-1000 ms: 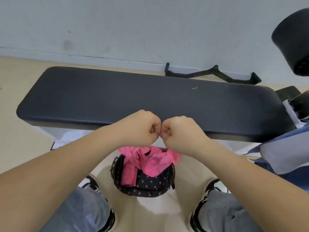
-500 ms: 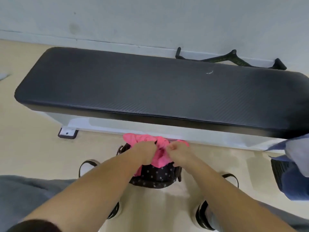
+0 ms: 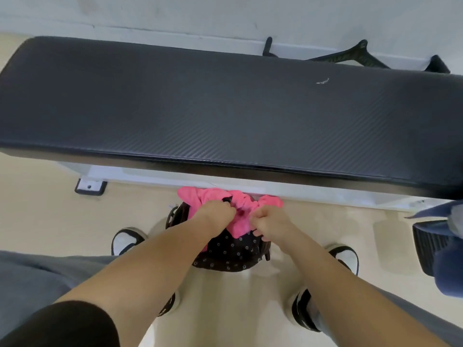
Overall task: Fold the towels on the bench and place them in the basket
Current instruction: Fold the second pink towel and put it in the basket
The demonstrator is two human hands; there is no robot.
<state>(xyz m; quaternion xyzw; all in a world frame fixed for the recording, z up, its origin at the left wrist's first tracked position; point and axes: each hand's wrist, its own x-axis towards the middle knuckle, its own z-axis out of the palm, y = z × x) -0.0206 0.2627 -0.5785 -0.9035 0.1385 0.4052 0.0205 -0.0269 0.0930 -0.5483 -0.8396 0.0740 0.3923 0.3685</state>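
A small dark basket (image 3: 226, 256) with a flower-print lining stands on the floor between my feet, just in front of the long black padded bench (image 3: 225, 113). Bunched pink towels (image 3: 200, 196) fill its top and spill over the far rim. My left hand (image 3: 216, 209) is closed on the pink cloth at the left of the basket. My right hand (image 3: 271, 221) is closed on pink cloth at the right, fingers curled down near the rim. The bench top carries no towel, only a small white scrap (image 3: 323, 81).
A black metal handle bar (image 3: 350, 55) lies against the wall behind the bench. A dark ribbed bin (image 3: 426, 244) draped with blue-grey cloth stands at the right edge. The bench's white foot bracket (image 3: 89, 187) is at the left. My shoes flank the basket.
My fists were together above the basket a second ago; both hands have dropped onto the pink towels in the basket and moved slightly apart. The view has tilted down and closer.
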